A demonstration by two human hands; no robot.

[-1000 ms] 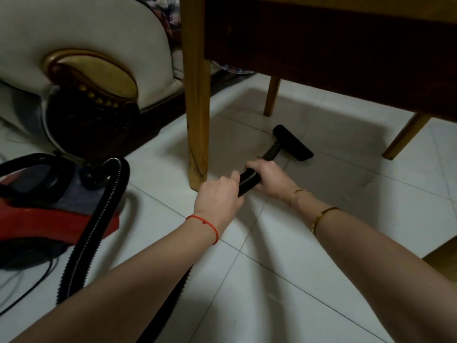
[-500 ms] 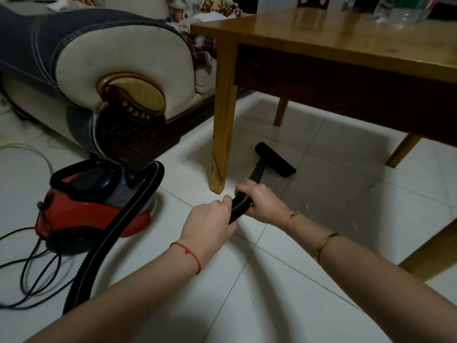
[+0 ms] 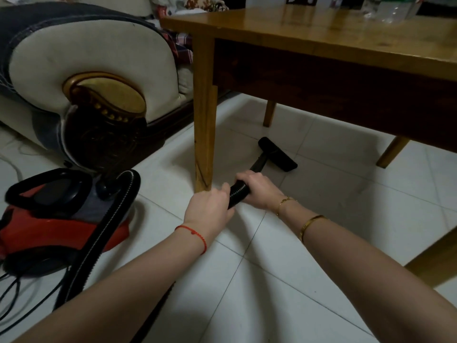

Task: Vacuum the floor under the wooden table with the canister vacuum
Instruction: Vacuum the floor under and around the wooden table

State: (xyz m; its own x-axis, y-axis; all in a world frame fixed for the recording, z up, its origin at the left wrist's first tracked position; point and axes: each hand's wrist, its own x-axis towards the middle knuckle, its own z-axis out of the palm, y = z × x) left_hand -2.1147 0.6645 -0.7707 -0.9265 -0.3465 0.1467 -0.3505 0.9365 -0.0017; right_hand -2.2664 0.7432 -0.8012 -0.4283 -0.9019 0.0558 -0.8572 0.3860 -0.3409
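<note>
Mid-sweep: left hand (image 3: 209,206) and right hand (image 3: 259,190) both grip the hose (image 3: 237,191), nozzle (image 3: 277,154) under the surface (image 3: 321,35) (at twelve o'clock); next, likely push deeper.

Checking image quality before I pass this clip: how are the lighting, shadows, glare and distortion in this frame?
Head view: dim overall; the wooden table casts a broad shadow over the tiles around the nozzle; soft glare on the tabletop; wide-angle bending at the edges, seen on the sofa arm; both hands on the hose are reasonably sharp, and the bottle at the top edge is smeared.
</note>
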